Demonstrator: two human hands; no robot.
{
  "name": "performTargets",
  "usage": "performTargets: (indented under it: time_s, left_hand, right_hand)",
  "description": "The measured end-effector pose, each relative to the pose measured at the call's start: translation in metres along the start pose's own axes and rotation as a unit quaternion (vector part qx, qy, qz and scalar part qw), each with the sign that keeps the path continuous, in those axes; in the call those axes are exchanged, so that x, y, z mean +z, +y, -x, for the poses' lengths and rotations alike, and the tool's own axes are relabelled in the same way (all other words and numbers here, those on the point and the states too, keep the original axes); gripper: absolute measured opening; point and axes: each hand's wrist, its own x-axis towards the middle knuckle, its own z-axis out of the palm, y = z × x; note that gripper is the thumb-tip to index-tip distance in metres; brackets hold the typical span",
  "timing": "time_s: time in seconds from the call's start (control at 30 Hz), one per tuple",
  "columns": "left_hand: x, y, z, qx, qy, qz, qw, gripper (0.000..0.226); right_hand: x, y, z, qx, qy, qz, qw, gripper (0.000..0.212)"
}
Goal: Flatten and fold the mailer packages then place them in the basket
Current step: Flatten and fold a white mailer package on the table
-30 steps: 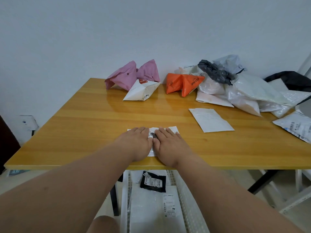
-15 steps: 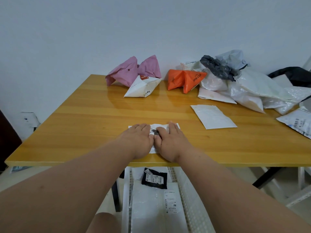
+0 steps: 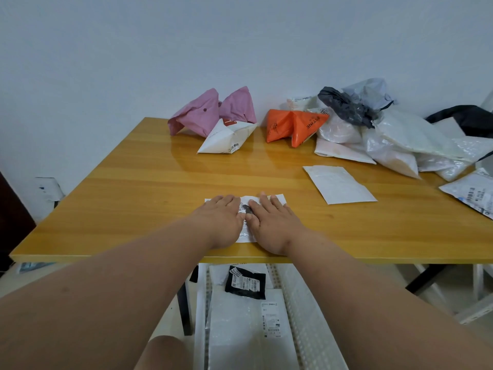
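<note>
My fingers: straight and spread flat, left hand and right hand side by side, pressing down, gripping nothing.
Mailer under them: a small white mailer, flattened, printed label with a dark patch showing between my hands, lying near the front edge of the counter.
Basket: white basket below the counter edge, holding flat white mailers and a black one.

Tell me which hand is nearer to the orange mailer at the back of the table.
The right hand. It presses the white mailer almost straight in front of the orange mailer; the left hand lies beside it, farther to the left.
</note>
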Motion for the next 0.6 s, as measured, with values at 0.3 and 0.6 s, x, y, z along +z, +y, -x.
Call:
performTargets:
  time_s: [0.3,0.6]
  left_hand:
    - [0.004,-0.003,0.001,0.008,0.028,0.028,0.999,0.058]
    - [0.003,-0.001,0.017,-0.009,0.22,-0.159,0.963,0.036]
  right_hand:
    - [0.001,-0.001,0.0,0.009,0.001,-0.002,1.0,0.056]
    - [-0.017,-0.006,0.006,0.058,0.004,0.034,0.998,0.058]
